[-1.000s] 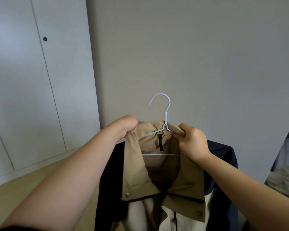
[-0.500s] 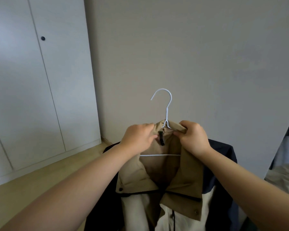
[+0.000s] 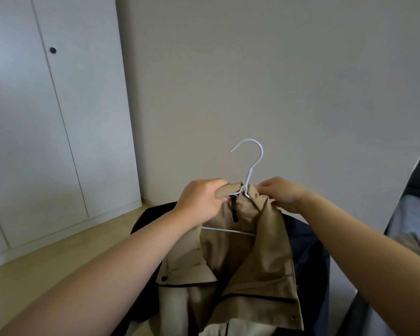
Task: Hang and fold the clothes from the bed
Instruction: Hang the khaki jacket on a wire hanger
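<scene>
In front of the plain beige wall [image 3: 277,81], centre frame, I see both forearms reaching forward, hands level at the neck of the thin white wire hanger [image 3: 252,163]. Left hand [image 3: 200,202]: fingers curled round a rolled fold of the collar of the tan jacket with dark navy sleeves [image 3: 247,263], just left of the hanger neck. Right hand [image 3: 283,193]: fingers together, pinching bunched collar fabric just right of it, tips partly hidden. Jacket sits on the hanger, held up in the air. Hanger shoulders are under cloth; only hook and bottom bar show. Jacket hem is cut off at frame bottom. Grey bed [image 3: 412,214] is clipped at the right edge.
</scene>
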### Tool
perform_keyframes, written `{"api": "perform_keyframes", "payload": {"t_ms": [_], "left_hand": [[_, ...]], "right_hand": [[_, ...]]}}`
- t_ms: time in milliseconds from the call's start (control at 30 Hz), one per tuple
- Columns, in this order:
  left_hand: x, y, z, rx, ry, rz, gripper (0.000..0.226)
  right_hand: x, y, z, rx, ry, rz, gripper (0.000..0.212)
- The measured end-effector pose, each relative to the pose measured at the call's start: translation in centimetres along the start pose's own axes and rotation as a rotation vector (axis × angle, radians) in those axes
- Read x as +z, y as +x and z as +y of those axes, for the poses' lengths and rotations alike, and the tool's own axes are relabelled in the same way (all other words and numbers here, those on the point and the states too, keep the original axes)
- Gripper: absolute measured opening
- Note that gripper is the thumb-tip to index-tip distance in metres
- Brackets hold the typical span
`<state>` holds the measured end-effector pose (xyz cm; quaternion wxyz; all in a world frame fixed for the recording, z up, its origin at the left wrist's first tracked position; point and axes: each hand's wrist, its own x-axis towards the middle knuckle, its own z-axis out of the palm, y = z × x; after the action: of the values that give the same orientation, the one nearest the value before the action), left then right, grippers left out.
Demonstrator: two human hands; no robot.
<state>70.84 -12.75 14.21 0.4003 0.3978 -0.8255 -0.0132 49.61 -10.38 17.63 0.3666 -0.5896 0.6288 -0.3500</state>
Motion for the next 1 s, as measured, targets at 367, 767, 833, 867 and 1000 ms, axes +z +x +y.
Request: {"api": "perform_keyframes", "payload": {"t_ms": [367, 767, 833, 867, 1000], "left_hand": [[1.8, 0.9, -0.7, -0.159, 0.092, 0.125, 0.018], [-0.9, 6.2, 4.0, 0.043, 0.027, -0.083, 0.023], [-2.0, 7.6, 6.6, 0.044, 0.079, -0.1, 0.018], [-2.5, 8.3, 8.4, 0.049, 0.098, -0.073, 0.018], [-5.4, 10.8, 17.7, 0.11, 0.121, 0.121, 0.018]], "right_hand": [[2.0, 1.1, 0.8, -0.372, -1.174, 0.408, 0.016], [-5.5, -1.3, -0.5, -0.26, -0.707, 0.884, 0.017], [-8.0, -3.8, -1.9, -0.286, -0.67, 1.002, 0.016], [-9.3, -5.2, -2.7, -0.302, -0.666, 1.054, 0.016], [-15.1, -12.5, -6.7, -0.311, -0.666, 1.263, 0.012]]}}
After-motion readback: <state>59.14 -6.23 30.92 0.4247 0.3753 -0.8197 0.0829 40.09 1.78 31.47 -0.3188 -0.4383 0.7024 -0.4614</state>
